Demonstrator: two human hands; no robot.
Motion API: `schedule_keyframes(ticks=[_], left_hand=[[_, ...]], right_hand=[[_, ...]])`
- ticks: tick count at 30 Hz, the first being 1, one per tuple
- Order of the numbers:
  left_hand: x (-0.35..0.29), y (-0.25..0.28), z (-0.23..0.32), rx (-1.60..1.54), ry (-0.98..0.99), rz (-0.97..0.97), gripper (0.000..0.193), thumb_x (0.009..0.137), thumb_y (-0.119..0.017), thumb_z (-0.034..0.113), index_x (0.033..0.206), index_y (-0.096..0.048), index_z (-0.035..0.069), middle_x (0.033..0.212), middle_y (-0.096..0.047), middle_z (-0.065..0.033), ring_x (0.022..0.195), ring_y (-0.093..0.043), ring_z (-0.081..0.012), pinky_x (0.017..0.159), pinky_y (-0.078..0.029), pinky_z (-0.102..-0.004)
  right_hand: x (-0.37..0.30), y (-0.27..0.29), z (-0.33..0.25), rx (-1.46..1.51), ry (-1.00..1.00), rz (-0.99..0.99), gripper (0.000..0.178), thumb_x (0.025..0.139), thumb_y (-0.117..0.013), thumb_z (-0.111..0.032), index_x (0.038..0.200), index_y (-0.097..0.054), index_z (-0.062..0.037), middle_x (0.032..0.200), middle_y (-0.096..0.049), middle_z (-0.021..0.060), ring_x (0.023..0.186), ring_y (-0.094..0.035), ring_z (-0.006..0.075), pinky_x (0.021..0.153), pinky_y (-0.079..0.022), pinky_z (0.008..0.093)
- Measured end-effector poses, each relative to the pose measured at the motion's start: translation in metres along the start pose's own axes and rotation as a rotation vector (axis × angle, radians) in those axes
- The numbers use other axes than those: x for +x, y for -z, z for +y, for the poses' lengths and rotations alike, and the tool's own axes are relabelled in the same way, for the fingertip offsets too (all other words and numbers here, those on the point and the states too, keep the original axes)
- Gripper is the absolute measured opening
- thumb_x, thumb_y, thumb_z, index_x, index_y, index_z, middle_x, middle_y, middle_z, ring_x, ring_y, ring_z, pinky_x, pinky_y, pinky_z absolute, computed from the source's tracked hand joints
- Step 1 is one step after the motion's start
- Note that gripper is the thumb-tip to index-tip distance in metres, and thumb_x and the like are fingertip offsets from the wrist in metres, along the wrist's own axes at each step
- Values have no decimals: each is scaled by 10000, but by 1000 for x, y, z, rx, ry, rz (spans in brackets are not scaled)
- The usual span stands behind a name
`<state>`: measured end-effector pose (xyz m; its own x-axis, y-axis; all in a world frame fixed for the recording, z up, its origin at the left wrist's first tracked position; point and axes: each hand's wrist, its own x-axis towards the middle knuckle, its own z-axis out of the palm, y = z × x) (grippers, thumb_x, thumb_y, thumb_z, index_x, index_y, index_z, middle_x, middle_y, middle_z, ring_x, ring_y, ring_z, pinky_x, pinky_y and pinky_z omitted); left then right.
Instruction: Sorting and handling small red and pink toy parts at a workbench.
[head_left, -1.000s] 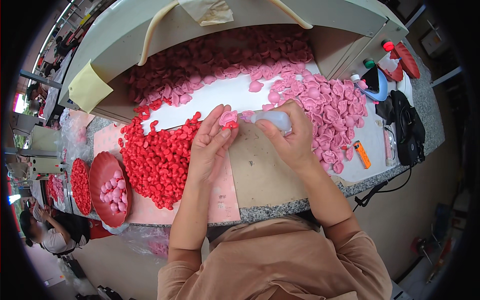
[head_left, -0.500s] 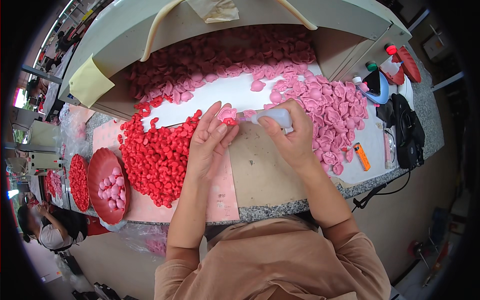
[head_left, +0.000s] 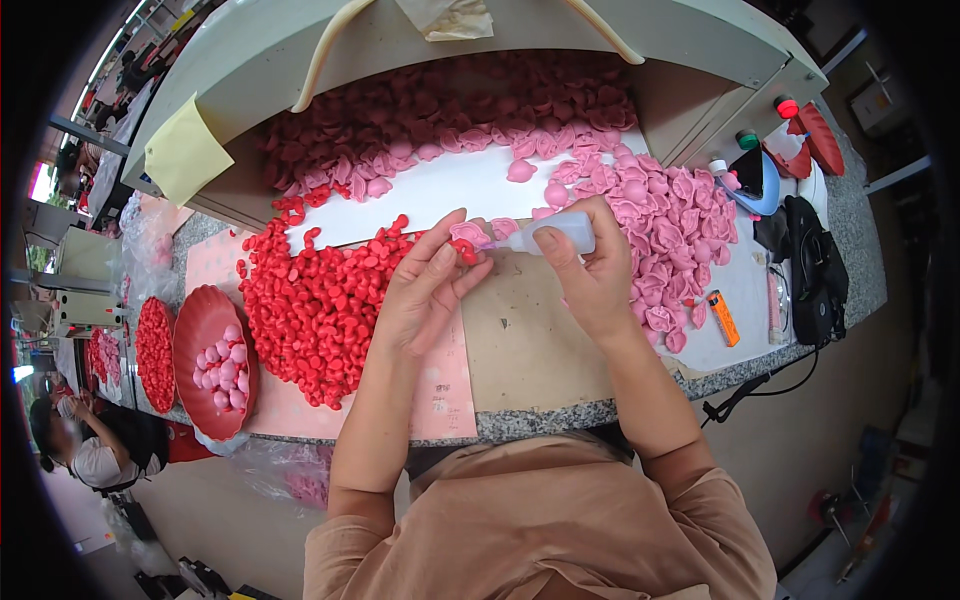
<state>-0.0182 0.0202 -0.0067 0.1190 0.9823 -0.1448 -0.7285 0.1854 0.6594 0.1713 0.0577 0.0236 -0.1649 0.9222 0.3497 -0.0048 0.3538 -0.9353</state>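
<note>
Between the fingertips of my left hand (head_left: pixel 430 290) is a small pink plastic part (head_left: pixel 468 233) together with a red piece (head_left: pixel 465 250). My right hand (head_left: pixel 597 275) is wrapped round a translucent squeeze bottle (head_left: pixel 560 236), tilted sideways. Its thin nozzle points left and reaches the pieces in my left hand; whether it touches them I cannot tell. A heap of small red pieces (head_left: pixel 325 310) lies left of my left hand. Beyond and right of my right hand spreads a pile of pink shell-like parts (head_left: pixel 670 220).
A red scalloped dish (head_left: pixel 208 405) holding pink balls (head_left: pixel 225 370) stands at the left. An orange lighter (head_left: pixel 723 318) and a black bag (head_left: pixel 815 265) lie at the right. A grey box-like cabinet (head_left: pixel 690 40) arches over the far pink parts. Another person (head_left: pixel 95 440) sits far left.
The pieces in my left hand have turned, so the red one shows more fully. My right hand and the bottle have shifted slightly to the right. The whole view has tilted a little.
</note>
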Motion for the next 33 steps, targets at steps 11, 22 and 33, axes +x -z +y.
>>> schedule_keyframes(ticks=[11, 22, 33], left_hand=[[0, -2, 0, 6, -9, 6, 483, 905, -539, 101, 1348, -367, 15, 1260, -504, -147, 1144, -513, -237, 995, -435, -403], [0, 3, 4, -101, -43, 0, 451, 919, -529, 135, 1335, -390, 29, 1164, -563, -100, 968, -591, -161, 931, -480, -415], [-3, 6, 17, -175, -150, 18, 476, 943, -488, 169, 1366, -315, 35, 1279, -476, -155, 959, -595, -171, 877, -517, -374]], right_hand=[[0, 0, 1, -72, 53, -21, 242, 843, -665, -211, 844, -482, -54, 739, -504, -15, 643, -431, 38, 557, -358, 193], [19, 32, -9, 324, -155, 90, 165, 862, -600, -93, 897, -449, -36, 824, -591, 76, 703, -598, 124, 598, -509, 249], [18, 52, 6, -589, -147, -128, 209, 773, -685, -79, 897, -533, -6, 852, -574, 81, 785, -606, 190, 652, -468, 321]])
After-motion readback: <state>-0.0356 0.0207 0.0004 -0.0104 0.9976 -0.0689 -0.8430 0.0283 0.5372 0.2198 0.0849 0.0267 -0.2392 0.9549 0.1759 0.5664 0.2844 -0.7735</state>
